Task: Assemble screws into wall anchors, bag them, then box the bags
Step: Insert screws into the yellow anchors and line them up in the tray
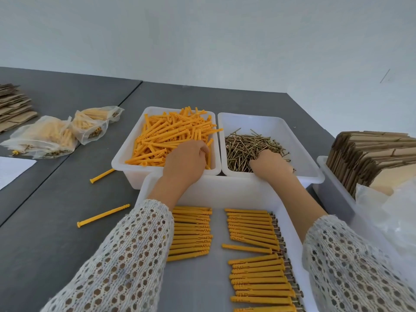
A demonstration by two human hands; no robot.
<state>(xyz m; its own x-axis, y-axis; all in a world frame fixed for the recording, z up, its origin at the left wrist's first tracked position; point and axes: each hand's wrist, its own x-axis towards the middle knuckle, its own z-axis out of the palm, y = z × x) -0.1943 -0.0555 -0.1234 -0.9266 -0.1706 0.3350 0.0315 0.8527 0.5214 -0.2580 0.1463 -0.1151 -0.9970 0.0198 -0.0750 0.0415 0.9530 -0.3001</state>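
Yellow plastic wall anchors lie heaped in the far left of two white bins; brass-coloured screws fill the bin just beside it on the right. Both bins stand on a grey worktop.

The left hand reaches into the anchor bin with fingers curled down among the anchors; its grip appears to pinch one or more of them, though the fingertips are hidden. The right hand is buried in the screws, fingers curled under, and whether its grip holds any cannot be told. Both arms wear white open-knit sleeves.

Nearest the camera sits a third white tray holding two columns of assembled anchors (the right column shows screw heads at its right ends; the left column is partly covered by the sleeve).

Two loose anchors lie on the worktop left of the tray. Further left, about three filled clear bags rest together. Flattened cardboard is stacked at the far left, and more flattened cardboard stands in a bin at the right, next to crumpled clear plastic.
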